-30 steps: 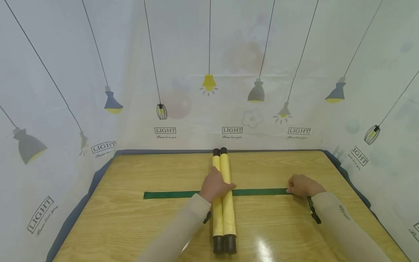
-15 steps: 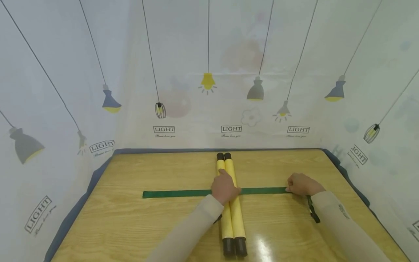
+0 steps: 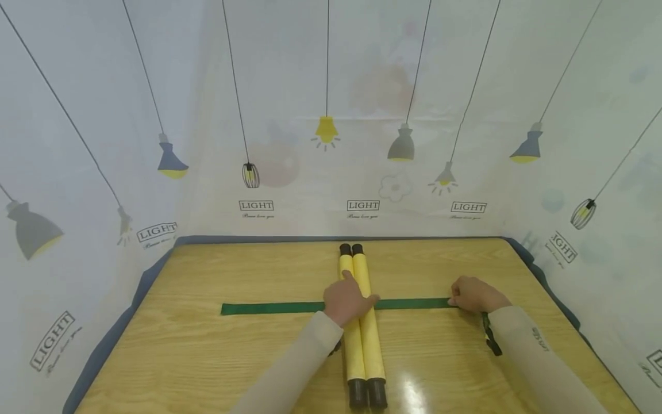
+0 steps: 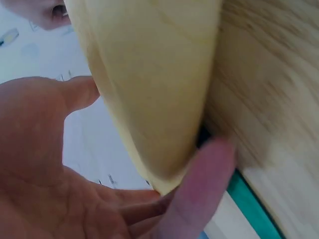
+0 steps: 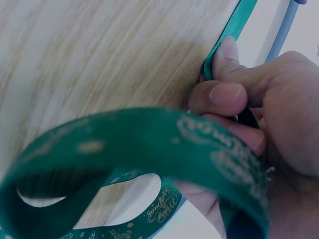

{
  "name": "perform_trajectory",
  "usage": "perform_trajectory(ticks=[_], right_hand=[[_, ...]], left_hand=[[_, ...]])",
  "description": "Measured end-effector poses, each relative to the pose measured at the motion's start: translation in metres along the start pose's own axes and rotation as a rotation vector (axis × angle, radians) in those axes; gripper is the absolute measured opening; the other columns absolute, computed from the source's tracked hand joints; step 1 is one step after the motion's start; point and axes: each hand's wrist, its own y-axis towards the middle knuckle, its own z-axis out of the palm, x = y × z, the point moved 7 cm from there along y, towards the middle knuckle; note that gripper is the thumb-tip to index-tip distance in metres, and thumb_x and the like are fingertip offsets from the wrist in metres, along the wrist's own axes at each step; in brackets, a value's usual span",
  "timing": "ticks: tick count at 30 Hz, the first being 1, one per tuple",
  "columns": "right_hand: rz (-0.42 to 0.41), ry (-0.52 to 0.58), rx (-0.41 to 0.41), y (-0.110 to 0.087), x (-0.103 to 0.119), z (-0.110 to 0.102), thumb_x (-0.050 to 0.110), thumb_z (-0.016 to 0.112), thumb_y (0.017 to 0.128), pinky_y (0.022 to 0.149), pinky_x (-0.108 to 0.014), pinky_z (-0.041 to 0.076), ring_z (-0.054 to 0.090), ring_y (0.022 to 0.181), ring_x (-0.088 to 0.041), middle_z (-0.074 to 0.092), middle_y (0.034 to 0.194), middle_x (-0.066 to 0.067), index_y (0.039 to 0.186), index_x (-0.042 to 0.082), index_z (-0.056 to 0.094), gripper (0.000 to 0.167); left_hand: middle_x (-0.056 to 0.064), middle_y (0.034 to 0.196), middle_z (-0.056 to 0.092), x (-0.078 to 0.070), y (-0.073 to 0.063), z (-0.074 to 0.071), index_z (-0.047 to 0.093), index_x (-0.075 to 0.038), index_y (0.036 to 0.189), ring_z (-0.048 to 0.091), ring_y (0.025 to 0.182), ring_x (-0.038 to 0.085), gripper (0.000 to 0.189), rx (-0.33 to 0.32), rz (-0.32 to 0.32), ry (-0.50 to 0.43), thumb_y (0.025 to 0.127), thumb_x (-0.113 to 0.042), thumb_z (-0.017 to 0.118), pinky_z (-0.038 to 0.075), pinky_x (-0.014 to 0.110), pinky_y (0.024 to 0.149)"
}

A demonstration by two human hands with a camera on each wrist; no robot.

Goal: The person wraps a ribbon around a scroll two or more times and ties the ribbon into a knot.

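Observation:
Two yellow rolls with dark end caps lie side by side, pointing away from me, across a green ribbon. My left hand grips them around the middle, thumb spread over the right one. In the left wrist view the fingers curve around a yellow roll close to the tabletop. My right hand pinches the ribbon between thumb and finger at the right. The right wrist view shows the loose ribbon hanging in loops below that hand, printed with gold lettering. The ribbon's stretch under the rolls is hidden.
The wooden table has a bluish border along its back and sides. White sheeting printed with hanging lamps rises around it on three sides. The ribbon's flat end lies at the left.
Over the last second my left hand has shifted the two rolls slightly right and nearer to me, and they then stay about there. My right hand keeps its place on the ribbon.

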Motion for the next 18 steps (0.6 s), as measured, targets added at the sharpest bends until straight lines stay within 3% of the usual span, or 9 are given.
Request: perform_trajectory(ticks=[3, 6, 9, 13, 18], right_hand=[[0.006, -0.007, 0.004, 0.000, -0.001, 0.000, 0.016, 0.065, 0.099, 0.057, -0.027, 0.038, 0.044, 0.058, -0.013, 0.045, 0.062, 0.003, 0.067, 0.015, 0.049, 0.035], [0.015, -0.011, 0.009, 0.001, -0.002, 0.001, 0.016, 0.064, 0.099, 0.057, -0.027, 0.038, 0.045, 0.058, -0.013, 0.045, 0.062, 0.003, 0.068, 0.015, 0.051, 0.034], [0.013, -0.010, 0.008, 0.002, -0.003, 0.001, 0.016, 0.065, 0.099, 0.057, -0.027, 0.038, 0.045, 0.058, -0.013, 0.046, 0.062, 0.003, 0.068, 0.014, 0.051, 0.034], [0.011, -0.001, 0.008, 0.002, -0.002, 0.002, 0.016, 0.065, 0.099, 0.057, -0.027, 0.038, 0.045, 0.058, -0.013, 0.046, 0.062, 0.003, 0.068, 0.014, 0.052, 0.034], [0.016, 0.007, 0.014, 0.001, -0.004, 0.002, 0.017, 0.065, 0.099, 0.057, -0.026, 0.038, 0.045, 0.058, -0.012, 0.045, 0.062, 0.003, 0.068, 0.015, 0.050, 0.035]], left_hand=[[0.008, 0.067, 0.058, 0.009, 0.004, -0.007, 0.047, 0.006, 0.146, 0.052, 0.057, 0.017, 0.093, -0.034, 0.032, -0.005, 0.089, -0.067, 0.065, 0.040, 0.030, 0.049], [0.012, 0.081, 0.065, 0.019, 0.006, -0.014, 0.060, 0.004, 0.133, 0.059, 0.069, 0.023, 0.083, -0.035, 0.063, -0.060, 0.088, -0.065, 0.067, 0.049, 0.035, 0.056], [0.022, 0.113, 0.069, 0.032, 0.009, -0.019, 0.059, 0.003, 0.135, 0.066, 0.101, 0.037, 0.083, 0.005, 0.087, -0.097, 0.088, -0.065, 0.068, 0.058, 0.047, 0.078], [0.029, 0.149, 0.051, 0.053, 0.012, -0.021, 0.051, -0.002, 0.147, 0.045, 0.140, 0.049, 0.086, 0.080, 0.112, -0.181, 0.088, -0.061, 0.071, 0.047, 0.059, 0.107], [0.026, 0.155, 0.045, 0.080, 0.016, -0.022, 0.049, -0.009, 0.151, 0.037, 0.146, 0.048, 0.086, 0.156, 0.199, -0.216, 0.085, -0.058, 0.076, 0.042, 0.060, 0.113]])
